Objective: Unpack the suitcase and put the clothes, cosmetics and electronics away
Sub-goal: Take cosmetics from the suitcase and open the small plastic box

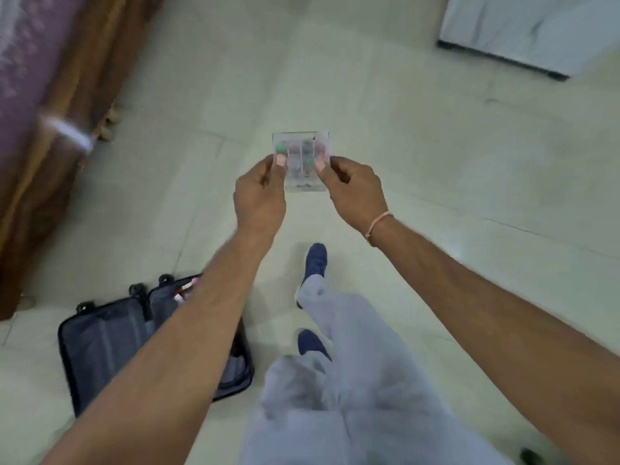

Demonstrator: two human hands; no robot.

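head view: the person holds a small clear plastic case point(301, 159) out in front, above the pale tiled floor point(419, 156). the left hand point(260, 193) pinches the case's left edge, thumb on top, fingers curled beneath. the right hand point(354, 189) pinches the right edge the same way, a thin cord bracelet point(379, 226) at its wrist. small green and pink blurred items show inside the case between the two thumbs. well below the left fingers, partly behind the left forearm, an open dark suitcase point(107, 344) lies on the floor.
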